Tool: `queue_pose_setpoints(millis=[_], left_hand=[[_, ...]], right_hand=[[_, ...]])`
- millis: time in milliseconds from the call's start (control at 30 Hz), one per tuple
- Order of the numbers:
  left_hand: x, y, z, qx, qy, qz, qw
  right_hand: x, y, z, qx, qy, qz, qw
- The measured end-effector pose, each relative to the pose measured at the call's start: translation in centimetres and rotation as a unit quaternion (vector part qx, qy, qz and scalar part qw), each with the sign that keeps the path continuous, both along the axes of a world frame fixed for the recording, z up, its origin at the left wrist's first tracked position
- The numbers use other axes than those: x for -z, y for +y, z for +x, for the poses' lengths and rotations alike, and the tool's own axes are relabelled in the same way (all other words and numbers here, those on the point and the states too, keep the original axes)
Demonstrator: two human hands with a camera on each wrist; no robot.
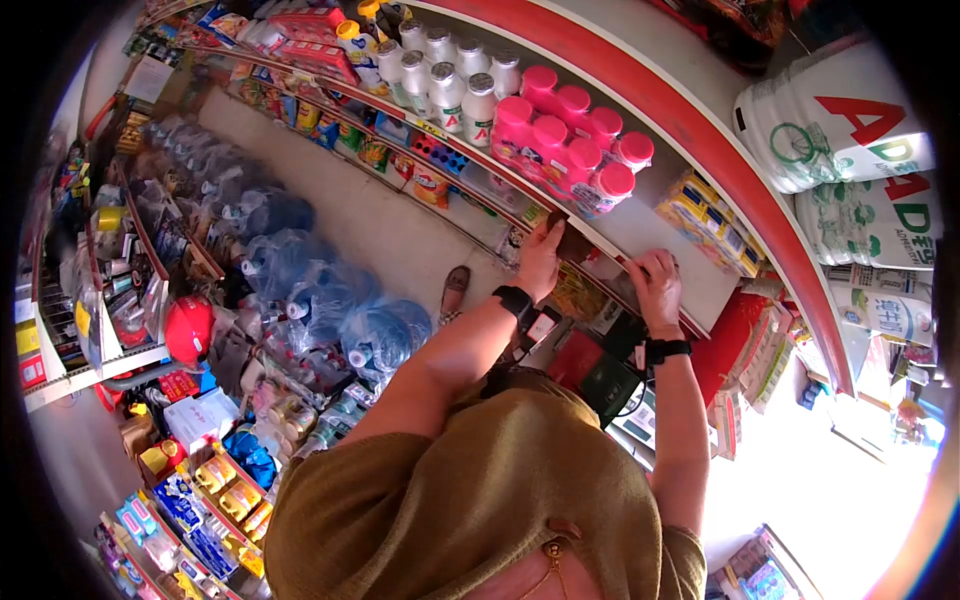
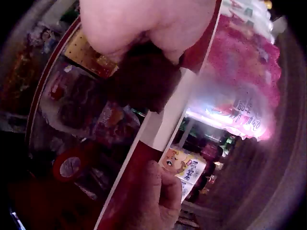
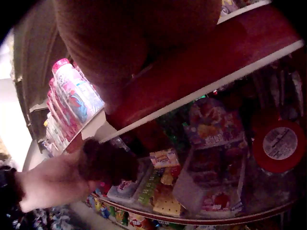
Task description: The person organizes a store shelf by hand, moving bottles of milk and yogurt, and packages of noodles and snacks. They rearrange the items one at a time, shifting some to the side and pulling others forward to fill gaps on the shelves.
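Observation:
A dark brown cloth-like piece is pinched in my left hand, against the front edge of the shelf. The left wrist view has this hand large at the top, over a white section of the edge strip. Farther right along the same edge, my right hand grips the red strip with bent fingers; it shows low in the left wrist view as a hand with thumb and finger on the red surface. Bare shelf edge lies between the hands.
Pink-capped bottles in plastic wrap and white bottles stand on the shelf behind the edge. Yellow-blue packs stand to the right. Below are a boxed display and a round red container. Large water bottles cover floor at left.

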State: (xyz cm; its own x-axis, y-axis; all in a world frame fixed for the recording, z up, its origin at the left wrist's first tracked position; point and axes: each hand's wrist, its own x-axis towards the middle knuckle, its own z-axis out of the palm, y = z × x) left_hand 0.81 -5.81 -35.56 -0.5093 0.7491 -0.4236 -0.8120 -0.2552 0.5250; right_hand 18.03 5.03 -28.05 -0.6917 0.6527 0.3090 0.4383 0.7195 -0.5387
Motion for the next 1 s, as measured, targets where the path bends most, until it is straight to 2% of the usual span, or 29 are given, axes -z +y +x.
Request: queue_pose_setpoints(millis=[33, 67, 100, 233, 333, 400, 500, 567, 633, 700, 767, 833, 900, 933, 1000], left_hand=[[0.8, 0.2, 0.6, -0.013, -0.016, 0.039, 0.999], [-0.4, -0.3, 0.7, 0.026, 0.011, -0.04, 0.999], [-0.3, -0.3, 1.3, 0.026, 0.01, -0.04, 0.999], [1.2, 0.4, 3.0, 0.027, -0.018, 0.042, 0.999], [0.0, 0.1, 3.1, 0.047, 0.02, 0.038, 0.998], [-1.0, 0.3, 4.4, 0.08, 0.083, -0.033, 0.993], [-0.5, 0.9, 5.4, 0.066, 0.024, 0.012, 0.997], [-0.7, 0.5, 4.4, 0.063, 0.049, -0.005, 0.997], [-1.3, 0.0, 1.6, 0.012, 0.261, -0.127, 0.957], [-2.3, -0.4, -2.5, -0.057, 0.162, -0.122, 0.978], [-1.8, -1.0, -6.1, -0.041, 0.168, -0.104, 0.979], [-1.1, -1.3, -6.7, -0.032, 0.175, -0.087, 0.98], [-0.1, -0.3, -4.8, -0.093, 0.125, -0.045, 0.987], [0.5, -0.1, -3.7, -0.082, 0.145, -0.094, 0.982], [-3.5, -0.4, -0.2, 0.03, 0.135, -0.162, 0.977]], right_hand=[[0.0, -0.1, 0.1, 0.001, -0.002, 0.0, 1.0], [-0.2, -0.1, 0.0, 0.001, -0.001, -0.008, 1.0], [-0.4, -0.2, -0.1, 0.001, 0.001, -0.016, 1.0], [-0.7, -0.1, 0.1, -0.001, -0.004, -0.037, 0.999], [-0.9, -0.3, -0.6, 0.003, 0.001, -0.016, 1.0], [-0.9, -0.2, -0.8, -0.003, 0.004, 0.007, 1.0], [-0.5, -0.2, -0.4, 0.012, -0.014, -0.004, 1.0], [-0.2, -0.2, -0.1, 0.013, -0.024, -0.005, 1.0], [0.1, -0.3, 0.0, 0.016, -0.033, -0.008, 0.999], [0.3, -0.1, 0.0, 0.007, -0.013, 0.0, 1.0], [0.3, 0.0, 0.1, 0.009, -0.016, -0.002, 1.0], [0.5, -0.1, -0.1, 0.004, -0.017, -0.006, 1.0], [0.3, -0.2, 0.0, 0.002, -0.017, 0.019, 1.0], [0.3, 0.0, 0.0, 0.002, -0.017, 0.019, 1.0], [0.3, 0.0, -0.2, -0.002, -0.02, 0.021, 1.0]])
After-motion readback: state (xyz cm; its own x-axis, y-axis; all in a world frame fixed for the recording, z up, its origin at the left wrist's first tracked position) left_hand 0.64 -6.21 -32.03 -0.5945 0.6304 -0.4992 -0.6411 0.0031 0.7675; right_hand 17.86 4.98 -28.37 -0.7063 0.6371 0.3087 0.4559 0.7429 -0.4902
